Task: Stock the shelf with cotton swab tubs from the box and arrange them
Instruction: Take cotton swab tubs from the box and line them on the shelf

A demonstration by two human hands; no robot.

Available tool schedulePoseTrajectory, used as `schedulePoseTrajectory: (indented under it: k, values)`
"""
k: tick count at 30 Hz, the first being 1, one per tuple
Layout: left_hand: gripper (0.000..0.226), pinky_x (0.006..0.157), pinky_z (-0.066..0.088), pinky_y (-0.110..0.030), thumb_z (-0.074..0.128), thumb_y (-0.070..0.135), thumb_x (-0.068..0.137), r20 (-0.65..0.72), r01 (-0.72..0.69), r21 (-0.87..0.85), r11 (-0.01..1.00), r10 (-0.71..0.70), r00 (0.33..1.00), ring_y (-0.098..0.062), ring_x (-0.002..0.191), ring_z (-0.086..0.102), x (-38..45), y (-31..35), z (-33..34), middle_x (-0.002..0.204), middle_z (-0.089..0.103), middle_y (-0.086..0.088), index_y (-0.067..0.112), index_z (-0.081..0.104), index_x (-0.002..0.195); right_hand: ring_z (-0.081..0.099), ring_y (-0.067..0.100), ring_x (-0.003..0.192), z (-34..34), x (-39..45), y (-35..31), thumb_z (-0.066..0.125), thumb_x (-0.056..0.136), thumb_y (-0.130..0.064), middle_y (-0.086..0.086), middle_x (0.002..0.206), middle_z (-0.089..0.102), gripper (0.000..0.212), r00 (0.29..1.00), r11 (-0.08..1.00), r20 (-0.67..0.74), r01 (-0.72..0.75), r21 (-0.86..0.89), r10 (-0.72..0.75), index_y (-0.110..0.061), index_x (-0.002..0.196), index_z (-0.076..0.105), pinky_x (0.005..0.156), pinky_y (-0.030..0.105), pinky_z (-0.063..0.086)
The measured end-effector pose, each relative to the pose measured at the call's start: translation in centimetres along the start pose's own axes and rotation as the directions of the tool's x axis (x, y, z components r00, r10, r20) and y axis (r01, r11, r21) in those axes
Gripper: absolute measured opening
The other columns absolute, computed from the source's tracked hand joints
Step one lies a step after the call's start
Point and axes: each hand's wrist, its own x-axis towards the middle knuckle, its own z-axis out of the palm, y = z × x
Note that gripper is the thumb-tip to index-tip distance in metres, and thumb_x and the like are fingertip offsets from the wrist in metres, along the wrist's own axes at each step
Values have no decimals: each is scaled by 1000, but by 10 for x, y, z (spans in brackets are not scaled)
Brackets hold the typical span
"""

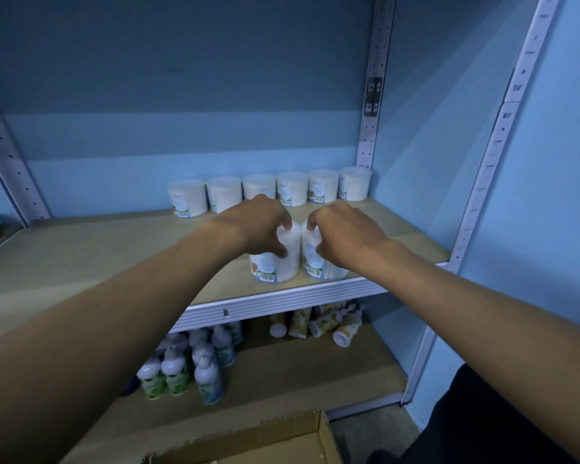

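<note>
Two clear cotton swab tubs stand side by side near the front edge of the wooden shelf [114,256]. My left hand [258,226] grips the left tub [275,262] from above, fingers curled over its lid. My right hand [342,236] grips the right tub [318,262] the same way. Both tubs rest upright on the board and touch each other. A row of several more tubs [292,189] lines the back of the shelf against the blue wall. The cardboard box [282,440] sits open at the bottom, with its inside mostly out of view.
White bottles with green labels [181,366] stand on the lower shelf at left, and yellow-labelled bottles [329,324] lie tumbled at right. Perforated metal uprights [370,105] frame the shelf. A dark trouser leg [482,423] shows at bottom right.
</note>
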Motion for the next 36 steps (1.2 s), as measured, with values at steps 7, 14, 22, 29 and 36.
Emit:
schedulePoseTrajectory:
  k: [7,14,22,29,36]
  values:
    - [60,95,50,-42,78,44,77,-2,-13,23,1000,13,1000,-27,118,55,38,17,11,130,59,-5,25,59,131,62,35,103,5,15,32,67,82,-6,14,115,62,34,1000,999,-1,-28,-20,28,-17,114,67,74,37,49]
    - [57,92,50,-40,77,43,78,-19,-48,22,999,48,999,-28,117,55,78,31,19,127,60,-5,25,61,130,62,35,109,12,36,70,68,85,-9,13,122,62,43,997,997,5,-78,-14,78,-24,125,65,75,30,40]
    - [53,81,46,-31,77,41,79,-32,-79,20,997,80,996,-29,114,55,123,36,28,123,60,-9,21,63,126,61,33,109,25,63,99,68,85,-9,12,121,62,43,994,994,-20,-111,-4,111,-24,125,65,76,30,40]
    - [58,80,40,-29,76,43,81,-51,-89,-4,996,89,995,-27,116,53,157,38,32,130,56,-7,24,59,132,62,34,106,36,86,124,65,85,-7,11,123,62,41,990,991,-38,-134,-7,133,-23,123,66,77,30,43]
    - [58,85,44,-31,80,42,77,-88,-83,-51,995,78,993,-27,117,57,192,39,37,130,61,-5,23,63,129,54,27,121,42,113,147,66,88,-11,6,133,58,47,992,991,-30,-127,-35,126,-27,131,61,94,31,43]
